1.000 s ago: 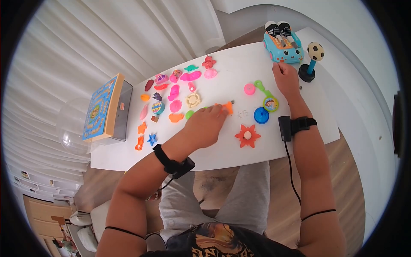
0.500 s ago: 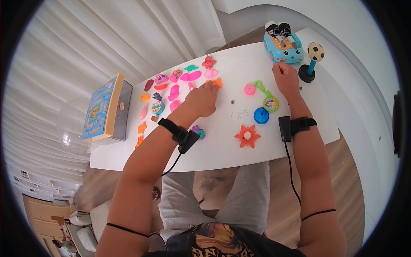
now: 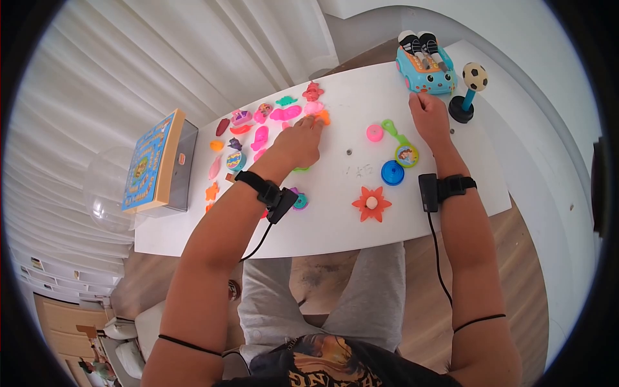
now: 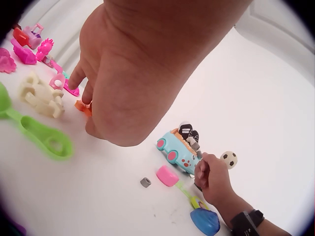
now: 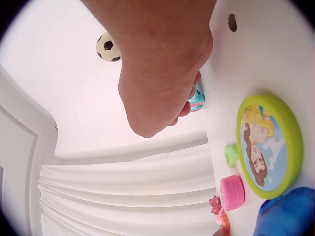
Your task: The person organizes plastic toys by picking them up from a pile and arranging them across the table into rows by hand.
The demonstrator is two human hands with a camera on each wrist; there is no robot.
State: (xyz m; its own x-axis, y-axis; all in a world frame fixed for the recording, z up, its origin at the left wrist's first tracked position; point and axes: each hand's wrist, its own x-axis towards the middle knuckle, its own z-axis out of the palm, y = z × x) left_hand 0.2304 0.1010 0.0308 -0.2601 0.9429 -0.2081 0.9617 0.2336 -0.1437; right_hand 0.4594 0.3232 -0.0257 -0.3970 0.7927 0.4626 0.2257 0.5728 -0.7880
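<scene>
My left hand (image 3: 300,143) reaches to the far middle of the white table. Its fingers pinch a small orange toy piece (image 3: 324,117), which lies right beside a pink shell-like piece (image 3: 313,108). In the left wrist view only a bit of the orange piece (image 4: 83,107) shows; the hand hides the rest. My right hand (image 3: 431,119) rests on the table with loosely curled fingers, holding nothing, just in front of a blue toy car (image 3: 431,80). Near it lie a green-handled picture toy (image 3: 407,155) and a round pink piece (image 3: 374,133).
Several small coloured toys fill the table's left half, among them a magenta piece (image 3: 260,137) and a round blue box (image 3: 236,160). A board-topped box (image 3: 155,161) stands at the left edge. An orange flower (image 3: 371,213), a blue lid (image 3: 392,173) and a soccer-ball stand (image 3: 461,109) are on the right.
My left hand has carried the orange piece from the table's middle to the far side, beside the pink piece, then shifted slightly farther back. My right hand has stayed in place.
</scene>
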